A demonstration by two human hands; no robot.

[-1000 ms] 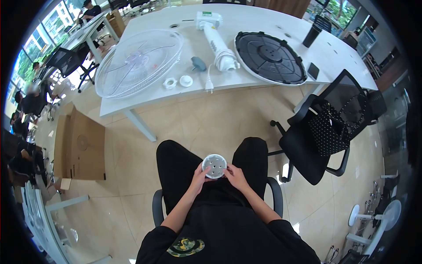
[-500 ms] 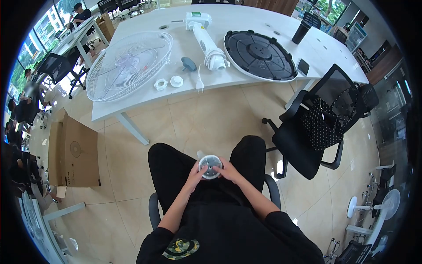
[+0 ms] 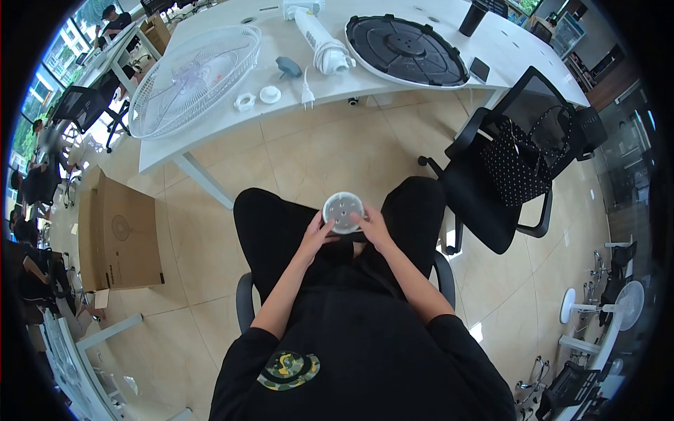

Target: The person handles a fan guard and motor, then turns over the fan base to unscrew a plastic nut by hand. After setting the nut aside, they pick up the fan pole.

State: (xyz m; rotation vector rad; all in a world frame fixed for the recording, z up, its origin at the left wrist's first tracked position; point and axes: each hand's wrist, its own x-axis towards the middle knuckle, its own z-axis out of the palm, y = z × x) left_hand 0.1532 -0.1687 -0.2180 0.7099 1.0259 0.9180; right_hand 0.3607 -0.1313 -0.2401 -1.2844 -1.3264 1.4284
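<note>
I sit on an office chair and hold a round grey-white fan part (image 3: 343, 210) with several holes in its face, above my lap. My left hand (image 3: 316, 235) grips its left rim and my right hand (image 3: 371, 226) grips its right rim. On the white table (image 3: 210, 133) ahead lie a clear fan grille (image 3: 189, 81), a black round fan base (image 3: 406, 49), a white fan pole with a coiled cord (image 3: 319, 38), a plug (image 3: 307, 95), two small white nuts (image 3: 257, 98) and a small grey piece (image 3: 287, 67).
A black office chair (image 3: 505, 182) with a dotted bag stands to my right. A flat cardboard box (image 3: 119, 235) lies on the floor at left. A dark cup (image 3: 472, 17) and a phone (image 3: 480, 69) rest on the table. People sit at desks far left. Assembled fans stand at lower right.
The view has tilted down, so the table sits higher in the frame. Both hands keep hold of the round part, which I have raised slightly and turned face-up.
</note>
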